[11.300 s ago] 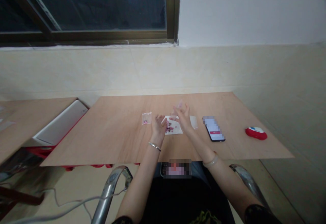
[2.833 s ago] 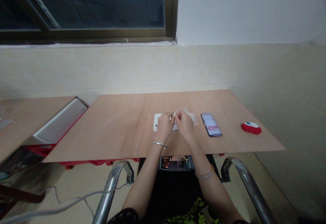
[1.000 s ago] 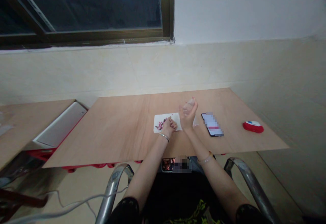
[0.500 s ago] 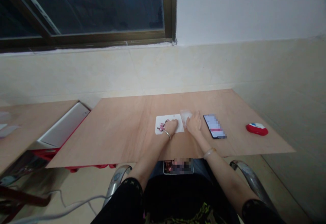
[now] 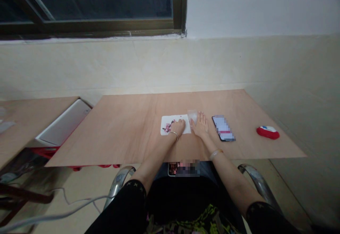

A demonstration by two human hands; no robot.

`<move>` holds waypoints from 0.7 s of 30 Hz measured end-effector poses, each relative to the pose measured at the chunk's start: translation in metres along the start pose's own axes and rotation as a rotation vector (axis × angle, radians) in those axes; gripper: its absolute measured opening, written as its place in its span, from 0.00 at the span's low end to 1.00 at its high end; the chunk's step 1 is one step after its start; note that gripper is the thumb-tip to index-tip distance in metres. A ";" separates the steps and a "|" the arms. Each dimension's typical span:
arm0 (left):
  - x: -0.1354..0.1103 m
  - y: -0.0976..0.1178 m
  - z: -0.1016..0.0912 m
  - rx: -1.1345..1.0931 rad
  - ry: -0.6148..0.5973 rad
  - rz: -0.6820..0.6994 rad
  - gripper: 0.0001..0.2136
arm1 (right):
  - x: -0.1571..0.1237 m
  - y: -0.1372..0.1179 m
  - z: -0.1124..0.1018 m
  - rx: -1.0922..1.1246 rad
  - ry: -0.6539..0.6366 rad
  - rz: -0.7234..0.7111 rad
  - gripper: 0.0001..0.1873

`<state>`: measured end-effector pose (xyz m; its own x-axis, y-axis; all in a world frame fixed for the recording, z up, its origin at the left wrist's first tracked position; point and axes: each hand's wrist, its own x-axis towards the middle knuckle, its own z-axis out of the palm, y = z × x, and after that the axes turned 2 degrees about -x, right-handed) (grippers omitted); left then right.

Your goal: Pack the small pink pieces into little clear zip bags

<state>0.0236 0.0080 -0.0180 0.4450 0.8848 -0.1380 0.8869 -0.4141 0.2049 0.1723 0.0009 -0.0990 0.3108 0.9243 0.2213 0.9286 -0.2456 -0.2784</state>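
A white card [image 5: 174,118] printed with pink blossoms on a dark branch lies flat on the wooden table. My left hand [image 5: 178,127], with a bracelet at its wrist, rests on the right half of the card. Its fingers are curled closed, and anything inside them is hidden. Just right of the card is a small translucent plastic sleeve or sheet [image 5: 192,115]. My right hand [image 5: 201,125] lies flat on the tabletop beside it with fingers stretched out, the thumb at the sheet's lower edge.
Right of my hands lies a phone [image 5: 223,128], and farther right a red and white object [image 5: 267,132]. Another phone [image 5: 174,169] is on my lap below the table edge. A white box-like panel [image 5: 63,122] stands between this table [image 5: 127,127] and another at left.
My right hand has flattened out, with its fingers straighter. My left hand stays closed on the card. The whole view has shifted slightly, so the table sits a little higher.
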 end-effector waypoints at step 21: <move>0.002 -0.007 0.011 0.058 0.073 -0.022 0.16 | 0.005 -0.002 -0.004 0.017 -0.142 0.033 0.42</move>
<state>0.0196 0.0104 -0.0301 0.4171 0.9061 -0.0708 0.9030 -0.4043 0.1454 0.1725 0.0045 -0.0938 0.3078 0.9482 0.0779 0.9145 -0.2723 -0.2991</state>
